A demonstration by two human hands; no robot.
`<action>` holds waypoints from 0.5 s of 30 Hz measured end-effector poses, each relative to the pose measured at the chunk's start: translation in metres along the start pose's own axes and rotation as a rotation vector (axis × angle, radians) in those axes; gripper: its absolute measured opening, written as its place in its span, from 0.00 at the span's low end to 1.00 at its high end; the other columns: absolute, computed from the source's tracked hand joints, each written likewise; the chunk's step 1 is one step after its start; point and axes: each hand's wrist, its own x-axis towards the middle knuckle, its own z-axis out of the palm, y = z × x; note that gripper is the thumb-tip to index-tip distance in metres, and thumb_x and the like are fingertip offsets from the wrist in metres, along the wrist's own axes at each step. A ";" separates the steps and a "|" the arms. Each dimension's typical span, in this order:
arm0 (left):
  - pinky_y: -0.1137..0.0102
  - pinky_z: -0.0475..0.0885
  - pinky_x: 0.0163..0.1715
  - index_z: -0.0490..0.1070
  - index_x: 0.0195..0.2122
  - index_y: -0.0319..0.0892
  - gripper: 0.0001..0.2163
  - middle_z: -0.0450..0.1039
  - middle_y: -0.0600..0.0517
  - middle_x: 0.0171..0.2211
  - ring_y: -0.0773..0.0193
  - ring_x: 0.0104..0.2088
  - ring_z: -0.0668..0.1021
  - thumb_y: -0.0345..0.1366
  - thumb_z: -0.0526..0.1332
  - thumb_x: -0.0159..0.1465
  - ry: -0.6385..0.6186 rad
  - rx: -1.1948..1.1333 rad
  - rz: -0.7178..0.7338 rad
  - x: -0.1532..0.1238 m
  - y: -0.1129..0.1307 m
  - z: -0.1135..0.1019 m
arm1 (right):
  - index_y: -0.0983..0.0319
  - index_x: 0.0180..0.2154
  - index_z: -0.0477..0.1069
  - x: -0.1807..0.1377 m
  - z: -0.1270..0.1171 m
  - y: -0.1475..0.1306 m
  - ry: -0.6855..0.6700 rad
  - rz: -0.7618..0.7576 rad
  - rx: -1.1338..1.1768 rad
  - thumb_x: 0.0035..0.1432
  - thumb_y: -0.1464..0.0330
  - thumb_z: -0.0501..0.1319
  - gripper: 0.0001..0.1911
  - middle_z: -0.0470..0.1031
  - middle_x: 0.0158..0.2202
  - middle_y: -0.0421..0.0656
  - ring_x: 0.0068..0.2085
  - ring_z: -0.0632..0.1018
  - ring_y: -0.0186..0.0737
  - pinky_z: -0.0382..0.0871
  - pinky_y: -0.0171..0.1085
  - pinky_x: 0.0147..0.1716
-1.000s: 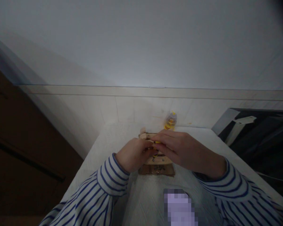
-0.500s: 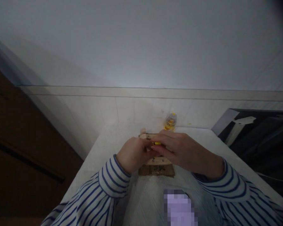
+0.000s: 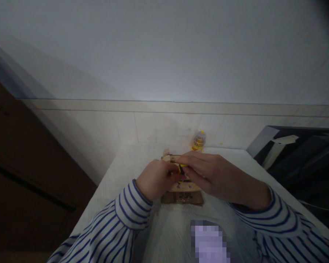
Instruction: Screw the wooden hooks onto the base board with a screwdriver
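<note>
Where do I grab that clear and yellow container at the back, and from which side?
Probably around its middle, coming down from above. The clear and yellow container looks upright and narrows toward its top, so the wider part should hold steadier. The right hand hides its bottom front, and the wall is close behind.

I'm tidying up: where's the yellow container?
Head view, right of centre: the yellow container stands near the far edge of the table, beyond the right hand.

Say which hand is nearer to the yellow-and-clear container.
Right. The right hand is just in front of the yellow-and-clear container; the left hand is farther off, to its left.
</note>
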 end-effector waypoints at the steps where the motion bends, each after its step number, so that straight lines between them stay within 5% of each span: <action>1: 0.75 0.62 0.24 0.74 0.29 0.40 0.10 0.73 0.53 0.23 0.68 0.24 0.71 0.39 0.56 0.59 -0.001 -0.005 0.007 0.000 -0.001 0.000 | 0.62 0.46 0.62 0.000 0.000 0.000 -0.006 0.003 -0.005 0.59 0.72 0.47 0.14 0.69 0.41 0.45 0.41 0.71 0.40 0.65 0.41 0.40; 15: 0.75 0.66 0.31 0.72 0.34 0.40 0.08 0.75 0.52 0.31 0.66 0.31 0.74 0.32 0.54 0.61 -0.059 -0.074 0.144 -0.001 0.001 -0.002 | 0.63 0.40 0.64 0.000 0.000 0.001 -0.003 0.024 -0.042 0.61 0.67 0.47 0.11 0.68 0.36 0.44 0.36 0.70 0.38 0.65 0.38 0.35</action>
